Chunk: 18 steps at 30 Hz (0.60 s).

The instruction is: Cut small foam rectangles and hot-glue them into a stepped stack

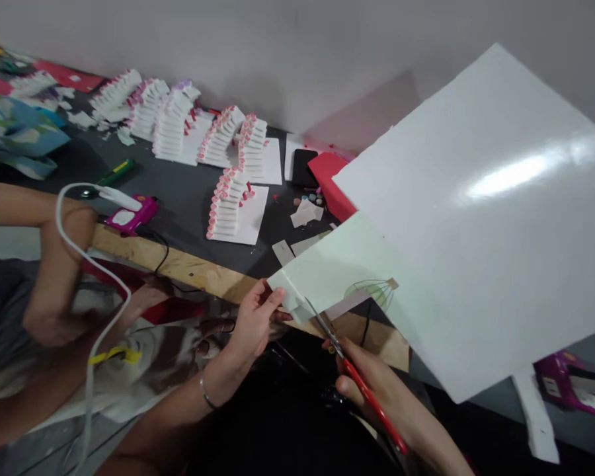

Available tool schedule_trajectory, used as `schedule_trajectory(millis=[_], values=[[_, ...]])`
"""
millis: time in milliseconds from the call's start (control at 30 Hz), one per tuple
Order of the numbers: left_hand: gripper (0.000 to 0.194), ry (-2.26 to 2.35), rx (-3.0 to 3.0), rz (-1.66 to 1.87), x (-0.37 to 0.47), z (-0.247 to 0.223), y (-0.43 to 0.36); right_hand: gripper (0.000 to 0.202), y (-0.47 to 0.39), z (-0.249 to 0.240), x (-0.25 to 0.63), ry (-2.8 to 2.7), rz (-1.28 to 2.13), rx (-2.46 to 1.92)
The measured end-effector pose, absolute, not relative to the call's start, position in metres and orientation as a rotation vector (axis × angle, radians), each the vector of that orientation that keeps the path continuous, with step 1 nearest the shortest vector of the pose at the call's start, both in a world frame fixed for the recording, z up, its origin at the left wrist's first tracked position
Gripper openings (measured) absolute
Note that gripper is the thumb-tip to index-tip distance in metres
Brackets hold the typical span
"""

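My left hand pinches the near-left corner of a pale green sheet of card, thumb on top. In my right hand are long scissors with red handles. Their blades point up and left, and the tips meet the card's edge just right of my left thumb. How far the blades are apart is unclear. A dark line drawing marks the card's right part. A large glossy white sheet adjoins the card at the right; I cannot tell if the two are one piece.
Several white stepped models with pink edges, one being a near model, stand along the dark table. Paper scraps and a black phone-like object lie behind the card. At left, another person's arm is near a magenta power socket and white cable.
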State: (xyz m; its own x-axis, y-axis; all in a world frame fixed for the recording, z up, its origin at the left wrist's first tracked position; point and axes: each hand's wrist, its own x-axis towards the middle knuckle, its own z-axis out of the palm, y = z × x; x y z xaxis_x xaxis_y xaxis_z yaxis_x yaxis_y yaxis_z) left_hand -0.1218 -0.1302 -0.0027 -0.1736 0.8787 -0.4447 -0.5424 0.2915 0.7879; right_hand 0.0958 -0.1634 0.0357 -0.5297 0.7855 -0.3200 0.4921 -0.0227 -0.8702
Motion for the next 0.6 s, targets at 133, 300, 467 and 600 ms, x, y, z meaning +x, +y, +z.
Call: schedule_trajectory(millis=[133, 300, 467, 600], values=[[0.043, 1.185, 0.350, 1.332, -0.125, -0.005, -0.137, 0.062, -0.162, 0.039, 0.090, -2.009, 1.594, -1.362], [0.042, 1.181, 0.340, 1.346, -0.128, -0.006, -0.140, 0.056, -0.156, 0.045, 0.085, -2.078, 1.626, -1.369], [0.040, 1.199, 0.345, 1.337, -0.130, -0.006, -0.144, 0.065, -0.156, 0.049, 0.083, -2.079, 1.663, -1.372], [0.039, 1.203, 0.333, 1.326, -0.129, -0.004, -0.148, 0.069, -0.162, 0.045, 0.084, -2.093, 1.640, -1.367]])
